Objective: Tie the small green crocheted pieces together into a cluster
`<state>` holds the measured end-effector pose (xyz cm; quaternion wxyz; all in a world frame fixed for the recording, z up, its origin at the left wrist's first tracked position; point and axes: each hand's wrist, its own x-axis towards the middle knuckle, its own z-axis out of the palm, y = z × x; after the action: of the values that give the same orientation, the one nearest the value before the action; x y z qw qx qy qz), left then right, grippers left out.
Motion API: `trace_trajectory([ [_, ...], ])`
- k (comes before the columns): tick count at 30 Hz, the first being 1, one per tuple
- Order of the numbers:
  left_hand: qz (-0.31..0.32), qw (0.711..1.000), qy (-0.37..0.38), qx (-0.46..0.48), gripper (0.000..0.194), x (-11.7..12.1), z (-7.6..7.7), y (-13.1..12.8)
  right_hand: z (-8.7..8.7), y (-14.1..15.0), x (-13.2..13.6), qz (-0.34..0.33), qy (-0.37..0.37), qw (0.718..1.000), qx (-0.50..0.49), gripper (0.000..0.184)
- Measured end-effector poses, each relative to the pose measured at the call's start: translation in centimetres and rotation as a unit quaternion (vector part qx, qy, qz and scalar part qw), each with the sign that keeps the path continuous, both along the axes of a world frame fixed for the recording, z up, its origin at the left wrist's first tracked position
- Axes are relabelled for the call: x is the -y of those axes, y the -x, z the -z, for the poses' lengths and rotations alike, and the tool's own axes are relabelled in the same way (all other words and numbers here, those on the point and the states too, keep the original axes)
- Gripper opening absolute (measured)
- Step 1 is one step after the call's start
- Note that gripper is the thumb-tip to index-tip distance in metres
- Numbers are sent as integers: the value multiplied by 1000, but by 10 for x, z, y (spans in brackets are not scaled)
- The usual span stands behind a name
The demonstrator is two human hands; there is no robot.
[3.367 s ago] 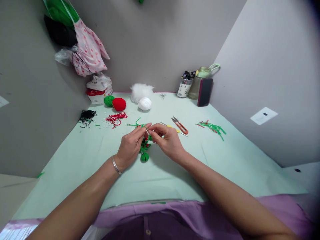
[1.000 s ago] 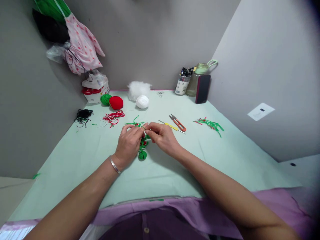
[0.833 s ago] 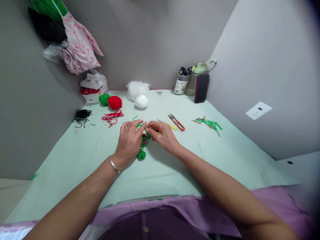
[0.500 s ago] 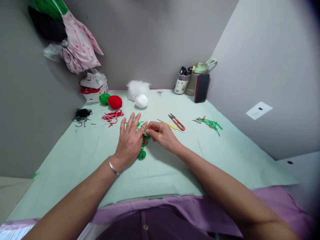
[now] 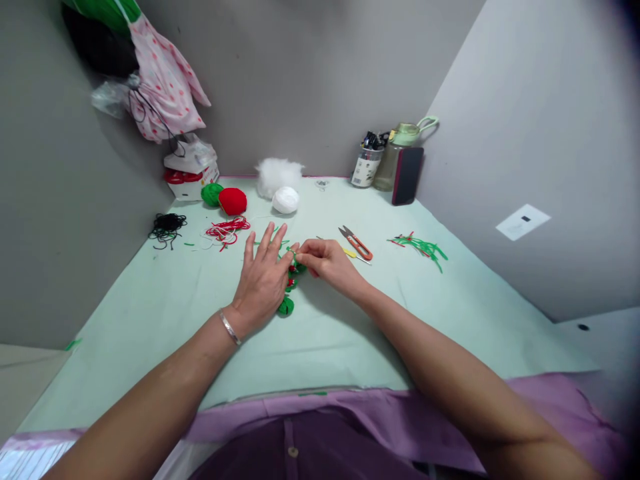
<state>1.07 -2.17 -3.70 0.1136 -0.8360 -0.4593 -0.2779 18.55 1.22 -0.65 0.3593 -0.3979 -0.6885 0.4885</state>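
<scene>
My left hand (image 5: 263, 275) lies palm down on the table with its fingers stretched and spread. Partly under it, along its thumb side, is a green and red crocheted piece (image 5: 286, 306) with rounded parts; much of it is hidden. My right hand (image 5: 331, 265) is closed in a pinch on a thin strand of green yarn (image 5: 293, 251) near the left thumb. Just beyond the right hand lies a yellow-handled crochet hook (image 5: 351, 254), partly covered by it, with orange thread snips (image 5: 357, 243) alongside.
Balls of green (image 5: 212, 195), red (image 5: 233, 201) and white yarn (image 5: 285, 200) stand at the back left, near white stuffing (image 5: 279, 177). Black yarn (image 5: 168, 227) lies left, green and red scraps (image 5: 421, 247) right. A phone (image 5: 408, 176) leans on a bottle (image 5: 387, 167).
The view has shifted slightly. My right hand still pinches the yarn and now covers more of the crochet hook. The left hand stays spread over the crocheted piece.
</scene>
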Motion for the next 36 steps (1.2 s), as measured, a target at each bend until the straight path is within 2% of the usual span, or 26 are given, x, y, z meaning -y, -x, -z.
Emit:
trace_trajectory([
  [4, 1, 1000, 6, -4, 35, 0, -1, 0, -1, -2, -1, -17, 39, 999, -25, 17],
  [9, 11, 1000, 12, 3, 44, 0, -1, 1, 1, -5, -3, -15, 55, 998, -35, 18],
  [17, 13, 1000, 16, -13, 37, 0, -1, 2, 0, -3, -1, -32, 80, 995, -43, 19],
  [20, 26, 999, 15, 14, 33, 0, -5, 3, -1, -3, 0, 4, 41, 999, -14, 21],
  [23, 27, 993, 15, 111, 26, 0, -8, 6, 0, -2, 2, 44, -25, 998, 23, 20],
  [26, 7, 960, 74, 271, 15, -2, -8, 8, 4, 1, 5, 75, -94, 990, 78, 18],
  [29, -3, 900, 188, 393, 11, -6, -7, 10, 5, 4, 9, 103, -161, 972, 139, 16],
  [32, 12, 848, 271, 455, 12, -7, -7, 10, 5, 6, 13, 118, -213, 950, 194, 14],
  [36, 34, 791, 325, 518, 16, -5, -10, 7, 5, 6, 15, 121, -259, 921, 264, 13],
])
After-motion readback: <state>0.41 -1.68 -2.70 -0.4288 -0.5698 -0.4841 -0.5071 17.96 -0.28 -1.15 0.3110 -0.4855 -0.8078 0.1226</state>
